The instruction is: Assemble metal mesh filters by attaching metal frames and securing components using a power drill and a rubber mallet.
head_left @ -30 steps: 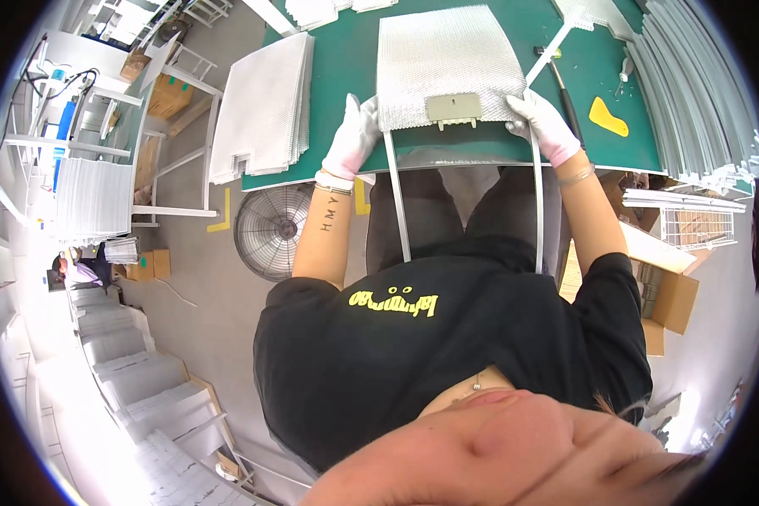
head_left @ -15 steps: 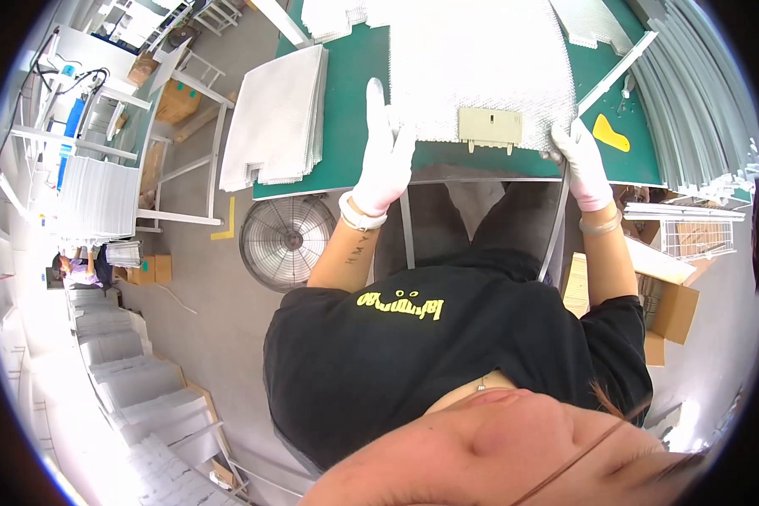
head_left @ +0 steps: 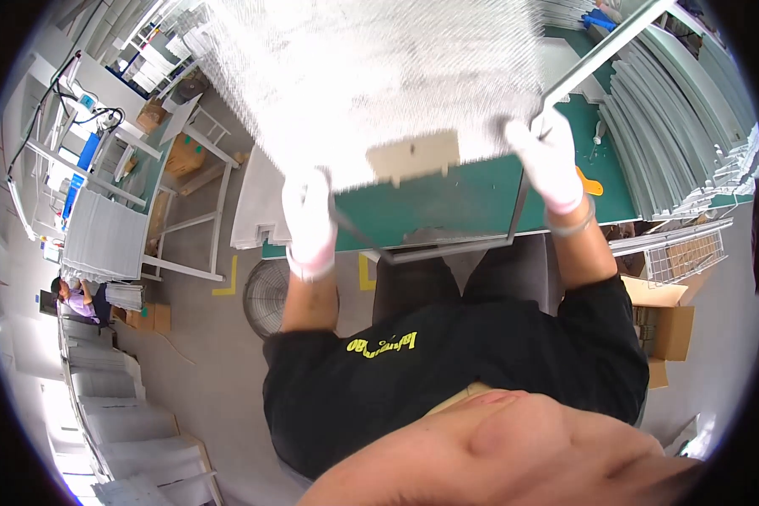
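A large silvery-white mesh panel (head_left: 379,93) is raised and tilted over the green table (head_left: 472,190), blurred by motion. A beige rectangular plate (head_left: 413,157) sits at its near edge. My gloved left hand (head_left: 309,221) is closed on the panel's near left corner, its fingertips blurred. At the opposite corner, my gloved right hand (head_left: 550,160) grips the panel's edge together with a thin grey frame (head_left: 451,250). This frame hangs partly below the panel, its near side above my lap; the panel hides much of the rest.
Pale sheets (head_left: 255,202) lie at the table's left edge. A yellow-orange flat piece (head_left: 590,182) rests right of my right hand, near stacked grey strips (head_left: 675,126). A floor fan (head_left: 266,299) stands lower left. Far left is another person (head_left: 78,299); at right, a wire basket (head_left: 687,253).
The mesh panel has risen off the table and tilted, with its plate shifting left. My left hand, earlier outstretched beside it, now grips its corner. The frame's near side has swung into view.
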Available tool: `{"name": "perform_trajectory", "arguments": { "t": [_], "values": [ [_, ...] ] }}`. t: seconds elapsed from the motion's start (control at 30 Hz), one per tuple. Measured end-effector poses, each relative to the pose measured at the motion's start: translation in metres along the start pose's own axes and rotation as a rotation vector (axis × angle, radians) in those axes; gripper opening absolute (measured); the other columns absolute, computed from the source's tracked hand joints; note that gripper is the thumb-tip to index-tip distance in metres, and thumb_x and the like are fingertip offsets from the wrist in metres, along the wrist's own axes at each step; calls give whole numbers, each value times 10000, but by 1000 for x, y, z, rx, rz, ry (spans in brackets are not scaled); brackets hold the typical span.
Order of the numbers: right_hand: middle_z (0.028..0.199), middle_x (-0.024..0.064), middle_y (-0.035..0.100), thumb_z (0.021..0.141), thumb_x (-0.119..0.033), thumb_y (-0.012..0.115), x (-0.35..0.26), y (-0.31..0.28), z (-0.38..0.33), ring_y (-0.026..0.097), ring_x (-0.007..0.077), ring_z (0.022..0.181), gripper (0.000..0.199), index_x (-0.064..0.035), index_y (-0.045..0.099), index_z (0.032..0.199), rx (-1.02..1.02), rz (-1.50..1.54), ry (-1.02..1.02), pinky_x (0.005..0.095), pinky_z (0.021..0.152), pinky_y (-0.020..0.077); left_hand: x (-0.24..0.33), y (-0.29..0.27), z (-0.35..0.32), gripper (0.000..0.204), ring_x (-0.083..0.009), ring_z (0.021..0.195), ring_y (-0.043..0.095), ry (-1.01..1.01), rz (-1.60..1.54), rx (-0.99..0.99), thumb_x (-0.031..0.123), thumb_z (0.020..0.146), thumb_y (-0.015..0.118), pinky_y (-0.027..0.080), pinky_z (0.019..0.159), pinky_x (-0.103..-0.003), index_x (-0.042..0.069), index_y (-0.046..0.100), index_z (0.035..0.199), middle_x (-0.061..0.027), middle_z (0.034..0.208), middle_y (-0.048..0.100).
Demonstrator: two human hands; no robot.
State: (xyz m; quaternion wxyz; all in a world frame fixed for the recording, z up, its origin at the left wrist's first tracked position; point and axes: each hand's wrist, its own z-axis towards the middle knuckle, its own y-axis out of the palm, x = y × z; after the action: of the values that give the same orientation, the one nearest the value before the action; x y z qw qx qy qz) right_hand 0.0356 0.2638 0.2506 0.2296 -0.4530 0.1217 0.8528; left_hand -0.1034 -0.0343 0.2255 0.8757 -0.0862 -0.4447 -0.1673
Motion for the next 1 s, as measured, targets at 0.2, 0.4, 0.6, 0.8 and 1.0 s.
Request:
{"name": "perform_trajectory", "arguments": {
  "t": [0.2,0.4,0.6,0.8,1.0],
  "values": [
    [605,-93,443,873,-95,774,24,4,17,370,2,557,271,-76,540,737,193,-75,-3,200,489,322,-22,39,51,81,-49,718,502,135,-5,24,9,912,654,444,660,-223,32,595,862,7,805,589],
    [654,-70,478,867,-100,769,38,3,12,404,13,615,197,-35,593,805,266,-177,-59,212,522,356,-45,38,56,68,-43,664,508,209,28,80,-36,871,696,452,610,-216,-3,638,884,9,747,601],
    [725,-56,544,910,-110,716,80,4,2,452,21,671,113,-24,644,906,128,-51,133,216,598,407,-84,38,26,59,-45,668,528,-70,32,46,1,873,701,457,607,-220,-9,651,903,8,766,630],
    [828,-48,615,911,-127,712,161,-25,-54,536,38,736,255,5,643,1118,-23,-50,375,225,667,470,-135,32,-13,232,-109,838,647,-382,47,-191,73,866,734,529,756,-271,-41,685,1061,-44,934,715],
    [1066,14,645,921,-38,627,58,-18,20,585,101,972,326,5,588,1242,107,18,62,275,882,484,-41,16,50,337,-161,1011,634,-119,-277,-208,35,862,700,520,885,-310,-22,592,1176,-70,1073,660]
  ]
}}
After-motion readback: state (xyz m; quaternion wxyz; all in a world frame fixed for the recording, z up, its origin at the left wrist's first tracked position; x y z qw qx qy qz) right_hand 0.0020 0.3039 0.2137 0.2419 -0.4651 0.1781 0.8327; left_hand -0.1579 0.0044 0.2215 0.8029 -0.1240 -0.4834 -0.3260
